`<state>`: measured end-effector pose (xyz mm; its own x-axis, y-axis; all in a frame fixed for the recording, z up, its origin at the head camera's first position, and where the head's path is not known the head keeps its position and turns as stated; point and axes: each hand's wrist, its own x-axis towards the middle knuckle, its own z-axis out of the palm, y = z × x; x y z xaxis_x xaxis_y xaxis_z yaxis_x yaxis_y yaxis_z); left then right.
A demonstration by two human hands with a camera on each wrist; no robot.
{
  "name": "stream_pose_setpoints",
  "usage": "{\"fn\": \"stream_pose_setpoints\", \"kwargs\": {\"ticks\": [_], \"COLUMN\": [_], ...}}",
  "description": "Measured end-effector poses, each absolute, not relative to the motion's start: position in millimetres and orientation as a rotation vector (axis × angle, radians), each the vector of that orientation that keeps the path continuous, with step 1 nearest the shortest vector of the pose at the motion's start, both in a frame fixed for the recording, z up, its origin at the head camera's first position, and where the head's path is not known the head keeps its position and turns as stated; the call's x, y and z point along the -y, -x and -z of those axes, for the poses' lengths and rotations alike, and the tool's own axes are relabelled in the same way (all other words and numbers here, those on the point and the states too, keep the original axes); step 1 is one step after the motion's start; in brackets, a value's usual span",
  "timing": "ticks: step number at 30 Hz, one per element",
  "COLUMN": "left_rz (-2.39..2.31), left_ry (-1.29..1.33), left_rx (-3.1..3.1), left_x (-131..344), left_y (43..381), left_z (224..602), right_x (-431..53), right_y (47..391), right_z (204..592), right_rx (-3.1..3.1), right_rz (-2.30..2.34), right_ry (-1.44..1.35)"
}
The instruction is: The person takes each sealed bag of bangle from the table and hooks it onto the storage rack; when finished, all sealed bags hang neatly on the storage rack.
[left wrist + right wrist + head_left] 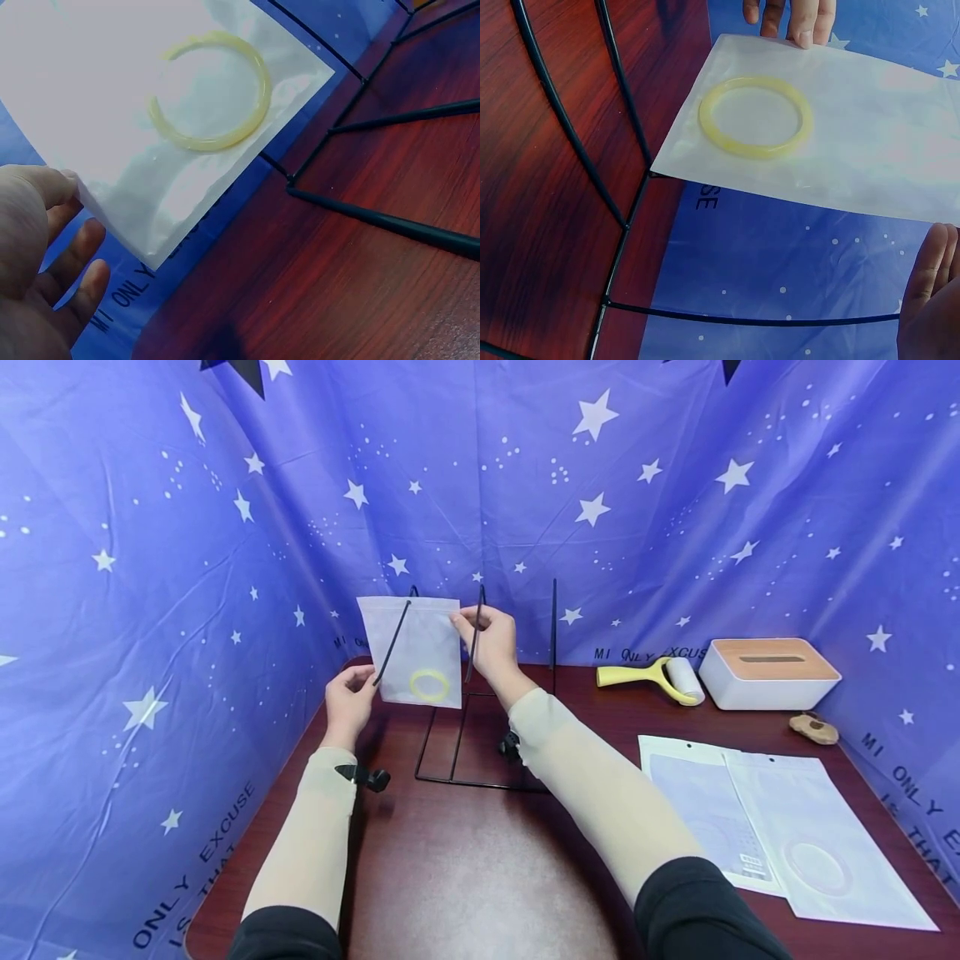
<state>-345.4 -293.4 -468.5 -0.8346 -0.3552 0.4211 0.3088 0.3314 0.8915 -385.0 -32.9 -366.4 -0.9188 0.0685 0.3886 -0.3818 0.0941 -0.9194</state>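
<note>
A clear-fronted white pouch point(435, 639) with a pale yellow bangle point(756, 82) inside hangs from the left prong point(393, 642) of a black wire rack point(480, 786). My left hand point(349, 703) pinches the pouch's left edge near the lower part, thumb on the face in the left wrist view. At the upper right corner, my right hand point(493, 645) holds the pouch's edge between thumb and fingers, just behind the rack's middle prong point(475, 635). The bangle lies flat near the bottom of the pouch.
Two larger white pouches point(847, 810) overlap on the table's right side. Behind them are a yellow-handled lint roller point(637, 674), a white tissue box point(765, 693) with a wooden lid and a small brown object point(813, 728). Blue star-patterned cloth point(525, 510) surrounds the table.
</note>
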Motion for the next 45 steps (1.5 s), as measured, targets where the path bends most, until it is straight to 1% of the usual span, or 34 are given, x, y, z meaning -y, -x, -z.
{"fn": "stream_pose_setpoints", "kwargs": {"ticks": [5,13,25,31,39,45], "left_rz": [1.546,1.539,1.527,1.514,1.431,1.386], "left_ry": [-0.065,-0.049,-0.049,-0.036,-0.006,0.066], "left_rx": [2.030,2.032,2.043,2.072,2.177,2.223], "left_x": [292,293,299,300,298,293], "left_y": [345,343,336,327,312,299], "left_z": [467,467,470,470,477,482], "right_x": [31,27,20,9,-10,-31], "right_y": [382,379,371,360,340,320], "right_z": [367,366,365,369,379,390], "right_rx": [2.054,2.100,2.078,2.134,2.120,2.146], "right_rz": [-1.894,-1.871,-1.892,-1.715,-1.699,-1.646], "right_ry": [-0.359,-0.346,-0.406,-0.501,-0.698,-0.811]}}
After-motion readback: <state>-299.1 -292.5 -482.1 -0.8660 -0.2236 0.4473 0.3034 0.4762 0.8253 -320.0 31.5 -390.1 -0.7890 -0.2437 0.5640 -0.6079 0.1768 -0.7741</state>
